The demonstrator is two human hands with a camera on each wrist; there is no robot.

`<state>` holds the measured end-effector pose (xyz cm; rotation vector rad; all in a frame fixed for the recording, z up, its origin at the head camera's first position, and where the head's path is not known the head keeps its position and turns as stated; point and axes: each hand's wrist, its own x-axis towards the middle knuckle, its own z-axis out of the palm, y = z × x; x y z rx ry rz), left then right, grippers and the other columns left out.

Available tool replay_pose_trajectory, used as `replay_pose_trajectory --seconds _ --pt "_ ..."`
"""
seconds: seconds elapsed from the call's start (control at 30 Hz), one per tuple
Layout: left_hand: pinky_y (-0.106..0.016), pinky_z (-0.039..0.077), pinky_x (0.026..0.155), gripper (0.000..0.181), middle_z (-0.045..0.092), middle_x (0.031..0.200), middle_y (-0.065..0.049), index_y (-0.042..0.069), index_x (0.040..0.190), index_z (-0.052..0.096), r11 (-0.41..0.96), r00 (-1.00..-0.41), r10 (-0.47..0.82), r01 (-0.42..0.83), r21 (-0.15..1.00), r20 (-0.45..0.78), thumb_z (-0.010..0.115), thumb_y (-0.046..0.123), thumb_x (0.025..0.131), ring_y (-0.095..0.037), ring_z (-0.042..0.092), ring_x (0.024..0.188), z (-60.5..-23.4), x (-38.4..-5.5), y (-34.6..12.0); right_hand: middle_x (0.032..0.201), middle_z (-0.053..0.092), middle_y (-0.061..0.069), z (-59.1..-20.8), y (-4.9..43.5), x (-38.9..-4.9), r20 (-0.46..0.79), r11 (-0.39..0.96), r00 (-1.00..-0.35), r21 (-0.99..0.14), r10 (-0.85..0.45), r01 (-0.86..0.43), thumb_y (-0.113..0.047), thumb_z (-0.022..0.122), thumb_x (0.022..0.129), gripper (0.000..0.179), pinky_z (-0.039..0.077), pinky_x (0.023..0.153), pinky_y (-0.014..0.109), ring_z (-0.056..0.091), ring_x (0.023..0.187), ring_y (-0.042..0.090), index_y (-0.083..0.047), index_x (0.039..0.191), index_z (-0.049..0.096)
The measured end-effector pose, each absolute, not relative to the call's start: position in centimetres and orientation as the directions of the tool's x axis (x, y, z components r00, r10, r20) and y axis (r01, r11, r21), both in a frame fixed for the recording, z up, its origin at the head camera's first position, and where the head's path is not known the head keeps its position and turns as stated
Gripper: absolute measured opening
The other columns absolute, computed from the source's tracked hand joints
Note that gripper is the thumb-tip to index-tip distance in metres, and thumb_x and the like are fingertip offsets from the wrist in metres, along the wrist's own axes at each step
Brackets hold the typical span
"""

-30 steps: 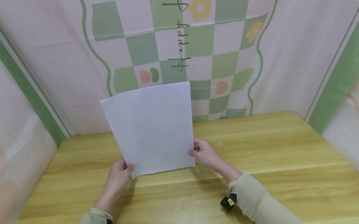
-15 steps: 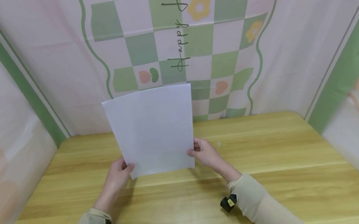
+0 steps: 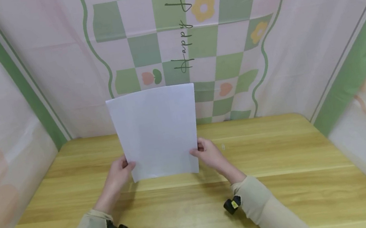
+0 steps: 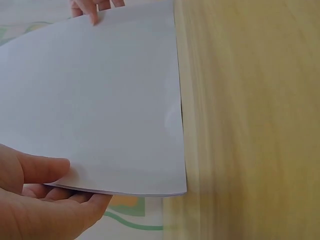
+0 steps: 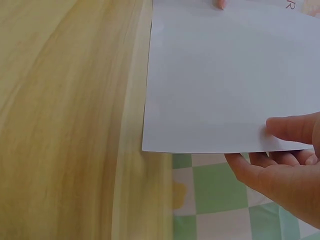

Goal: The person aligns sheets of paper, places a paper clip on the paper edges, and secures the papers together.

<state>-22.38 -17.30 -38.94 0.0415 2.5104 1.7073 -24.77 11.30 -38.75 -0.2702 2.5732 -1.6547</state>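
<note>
Blank white paper (image 3: 158, 132) stands nearly upright over the table, its top edge bowed slightly and its lower edge at or just above the wood. My left hand (image 3: 120, 172) pinches the left side near the bottom, thumb on the near face and fingers behind. On the opposite side my right hand (image 3: 209, 154) grips it the same way. In the left wrist view, the edge of the paper (image 4: 115, 100) looks layered, as if more than one sheet is there. The right wrist view shows the thumb (image 5: 290, 128) pressed flat on the paper. Most of the fingers behind are hidden.
A small pale loop, like a paper clip (image 3: 223, 146), lies on the wooden table (image 3: 281, 178) right of the right hand. Behind the table hangs a checkered curtain (image 3: 222, 47), and printed cloth flanks both sides.
Both hands sit slightly higher along the paper's sides than before. The paper's upper left corner has shifted a little to the right. The paper clip has stayed in place.
</note>
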Motion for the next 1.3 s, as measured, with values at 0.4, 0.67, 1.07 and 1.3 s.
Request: replay_pose_trajectory --seconds 0.4,0.67,1.07,1.3 --pt "-0.051 0.038 0.105 0.041 0.047 0.137 -0.026 -0.006 0.139 0.039 0.36 -0.997 0.064 -0.019 0.933 -0.045 0.041 0.007 0.1 -0.038 0.047 0.125 -39.01 -22.42 -17.39 0.118 0.064 0.021 -38.37 11.07 -24.48 0.022 0.394 -0.987 -0.915 -0.16 -0.085 -0.007 0.057 0.093 0.033 0.049 0.095 0.043 0.061 0.108 0.03 0.003 0.125 0.054" --pt "-0.052 0.034 0.108 0.042 0.043 0.142 -0.025 -0.004 0.14 0.038 0.358 -0.997 0.056 -0.036 0.933 -0.06 0.041 0.008 0.1 -0.038 0.043 0.13 -38.74 -22.26 -17.26 0.116 0.065 0.021 -38.56 11.12 -24.65 0.04 0.394 -0.987 -0.914 -0.158 -0.1 -0.005 0.058 0.093 0.034 0.05 0.093 0.042 0.062 0.106 0.029 0.002 0.125 0.055" --pt "-0.051 0.031 0.11 0.041 0.04 0.144 -0.024 -0.004 0.139 0.039 0.338 -0.997 0.069 -0.01 0.941 -0.035 0.041 0.005 0.1 -0.038 0.039 0.133 -38.17 -21.98 -17.18 0.115 0.065 0.021 -38.06 11.25 -24.23 0.049 0.401 -0.986 -0.91 -0.158 -0.109 -0.005 0.058 0.092 0.033 0.049 0.094 0.043 0.062 0.106 0.03 0.003 0.124 0.055" --pt "-0.052 0.034 0.108 0.038 0.045 0.14 -0.024 -0.004 0.136 0.043 0.349 -0.998 0.053 -0.01 0.937 -0.031 0.042 0.006 0.099 -0.038 0.043 0.129 -38.4 -21.94 -17.15 0.115 0.065 0.02 -37.96 11.26 -23.89 0.056 0.39 -0.983 -0.913 -0.172 -0.12 -0.006 0.058 0.092 0.034 0.05 0.093 0.042 0.062 0.105 0.029 0.002 0.125 0.055"
